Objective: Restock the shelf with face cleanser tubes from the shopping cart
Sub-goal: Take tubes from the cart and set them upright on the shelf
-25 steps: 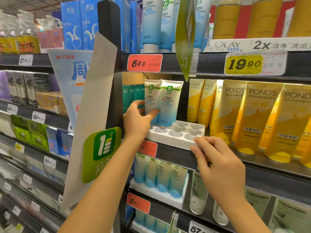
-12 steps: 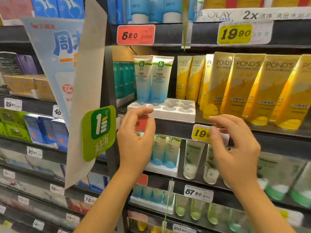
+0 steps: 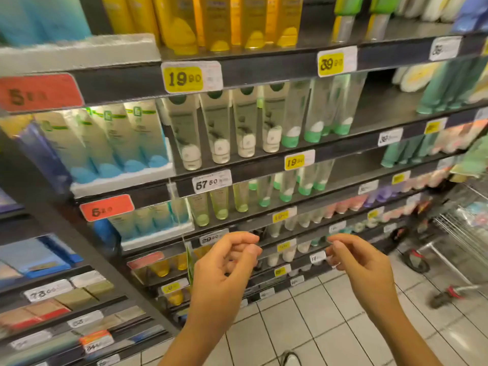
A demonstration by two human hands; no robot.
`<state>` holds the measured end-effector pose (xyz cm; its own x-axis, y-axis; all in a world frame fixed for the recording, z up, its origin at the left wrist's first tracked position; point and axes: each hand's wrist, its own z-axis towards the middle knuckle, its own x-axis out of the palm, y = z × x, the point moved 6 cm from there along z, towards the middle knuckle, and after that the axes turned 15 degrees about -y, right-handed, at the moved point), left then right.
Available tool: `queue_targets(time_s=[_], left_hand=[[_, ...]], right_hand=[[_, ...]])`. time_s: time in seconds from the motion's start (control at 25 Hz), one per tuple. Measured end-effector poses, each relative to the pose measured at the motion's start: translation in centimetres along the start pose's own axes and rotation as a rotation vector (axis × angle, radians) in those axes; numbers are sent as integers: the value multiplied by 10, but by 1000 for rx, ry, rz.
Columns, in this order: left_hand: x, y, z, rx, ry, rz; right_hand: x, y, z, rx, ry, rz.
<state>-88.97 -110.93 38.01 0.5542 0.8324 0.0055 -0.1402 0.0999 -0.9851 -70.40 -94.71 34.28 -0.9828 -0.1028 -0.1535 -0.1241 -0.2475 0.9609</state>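
Two bare hands, left hand [image 3: 227, 265] and right hand [image 3: 361, 262], hang loosely curled, holding nothing. On the dark shelf [image 3: 264, 173], white-to-blue plastic cleanser tubes [image 3: 116, 143] stand cap-down in a white moulded tray [image 3: 118, 184]; wire shopping cart [image 3: 459, 233] contents blurred. We judge tubes light, soft, slick: grip mid-body.

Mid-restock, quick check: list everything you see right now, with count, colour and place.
Blue-capped cleanser tubes: four in middle tray's front, more above and below; white-blue; left.
Trays: three, white, left shelves.
Yellow tubes: several, yellow, top shelf.
White-capped tubes: four, pale, centre.
Green-capped tubes: several, clear, right of those.
Price tags: many; red, yellow, white; shelf edges.
Shopping cart: one, metal wire, far right.
Left hand: one, empty, fingers loosely curled, low centre.
Right hand: one, empty, fingers loosely curled, beside it.
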Motion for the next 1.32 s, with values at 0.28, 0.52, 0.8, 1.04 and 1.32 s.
queue_targets(time_s=[0.28, 0.52, 0.8, 1.04, 1.32], left_hand=[[109, 118, -69, -395, 521, 260], [227, 163, -122, -517, 791, 398], [399, 164, -169, -451, 862, 428], [536, 152, -190, -447, 875, 348], [734, 136, -141, -379, 846, 211]], right_hand=[[-171, -110, -97, 432, -326, -237], [-295, -154, -152, 654, -631, -315], [-426, -194, -103, 737, -712, -290], [-521, -202, 9, 656, -723, -262], [-606, -223, 199, 475, -734, -251]])
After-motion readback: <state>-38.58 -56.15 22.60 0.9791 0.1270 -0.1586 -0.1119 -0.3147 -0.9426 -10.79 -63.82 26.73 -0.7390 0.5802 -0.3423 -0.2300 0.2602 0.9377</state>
